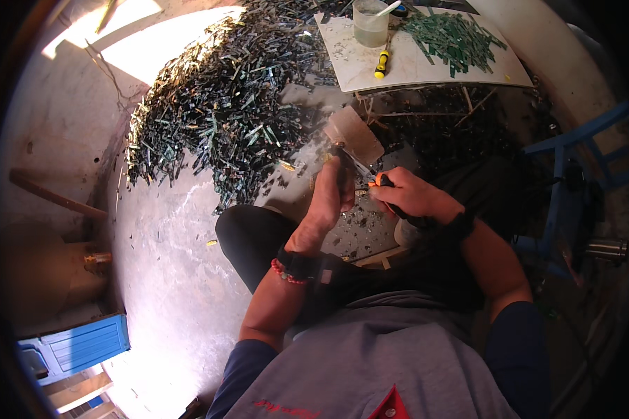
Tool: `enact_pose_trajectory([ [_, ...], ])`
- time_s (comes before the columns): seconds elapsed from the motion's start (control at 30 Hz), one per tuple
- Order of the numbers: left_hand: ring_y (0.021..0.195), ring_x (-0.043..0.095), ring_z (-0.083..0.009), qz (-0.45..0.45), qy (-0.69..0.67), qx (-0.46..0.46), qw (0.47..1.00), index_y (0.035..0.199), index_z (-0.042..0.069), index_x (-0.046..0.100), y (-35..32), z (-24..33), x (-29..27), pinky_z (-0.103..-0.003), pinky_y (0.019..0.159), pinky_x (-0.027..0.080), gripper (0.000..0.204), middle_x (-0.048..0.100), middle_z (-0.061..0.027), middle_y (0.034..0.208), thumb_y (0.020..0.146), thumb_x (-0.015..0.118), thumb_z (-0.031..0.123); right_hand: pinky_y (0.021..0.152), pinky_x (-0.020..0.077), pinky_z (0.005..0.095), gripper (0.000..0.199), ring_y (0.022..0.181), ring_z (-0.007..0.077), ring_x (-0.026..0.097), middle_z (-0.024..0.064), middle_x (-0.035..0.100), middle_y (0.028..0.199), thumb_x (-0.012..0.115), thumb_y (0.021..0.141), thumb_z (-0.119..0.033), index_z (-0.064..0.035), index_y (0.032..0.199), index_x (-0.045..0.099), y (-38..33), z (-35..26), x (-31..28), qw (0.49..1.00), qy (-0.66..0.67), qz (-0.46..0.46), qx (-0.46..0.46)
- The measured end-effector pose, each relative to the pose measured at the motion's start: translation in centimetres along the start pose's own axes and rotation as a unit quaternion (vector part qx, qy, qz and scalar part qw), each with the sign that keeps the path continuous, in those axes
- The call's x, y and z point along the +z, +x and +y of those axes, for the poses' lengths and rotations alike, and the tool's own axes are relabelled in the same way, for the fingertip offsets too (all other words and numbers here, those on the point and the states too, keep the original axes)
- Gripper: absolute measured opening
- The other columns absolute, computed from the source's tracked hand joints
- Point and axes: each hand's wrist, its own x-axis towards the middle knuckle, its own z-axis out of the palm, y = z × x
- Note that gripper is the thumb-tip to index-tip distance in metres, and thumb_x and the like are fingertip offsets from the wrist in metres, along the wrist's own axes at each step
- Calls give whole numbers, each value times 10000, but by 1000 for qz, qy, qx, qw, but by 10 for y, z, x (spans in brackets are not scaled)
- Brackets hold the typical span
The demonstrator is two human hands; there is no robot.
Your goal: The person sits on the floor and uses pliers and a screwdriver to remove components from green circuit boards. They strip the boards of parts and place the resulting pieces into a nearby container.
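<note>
My left hand (330, 187) is closed around a small dark piece (339, 148), whose kind I cannot make out. My right hand (418, 194) grips a hand tool (380, 180) with an orange-and-black handle. The tool's slim metal end points toward the dark piece; whether they touch is unclear. Just beyond both hands lies a flat brownish board (356, 134). Dark crumbs are scattered on the floor beneath my hands.
A large heap of dark, narrow strips (223, 105) spreads over the floor at the far left. The low white table (353, 70) carries a cup of cloudy liquid (370, 28), a yellow-and-black screwdriver (381, 64) and green strips (451, 40). A blue metal frame (555, 181) stands right.
</note>
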Motion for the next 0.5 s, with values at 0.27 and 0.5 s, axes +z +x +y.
enact_pose_trajectory([
  [0.27,677,558,-246,-84,-40,-17,996,1008,11,479,14,-24,-28,-366,582,463,574,561,-115,849,906,402,570,489,442,247,253,579,139,592,104,648,731,470,917,-233,-19,906,605,-11,-21,-1,981,164,-77,64],
  [0.5,433,213,-94,-19,-141,-56,988,600,149,335,6,-5,-1,-244,392,167,502,306,28,528,929,329,529,453,430,227,308,642,194,641,150,669,830,459,901,-270,-13,987,606,-17,-23,-8,957,250,-132,63],
])
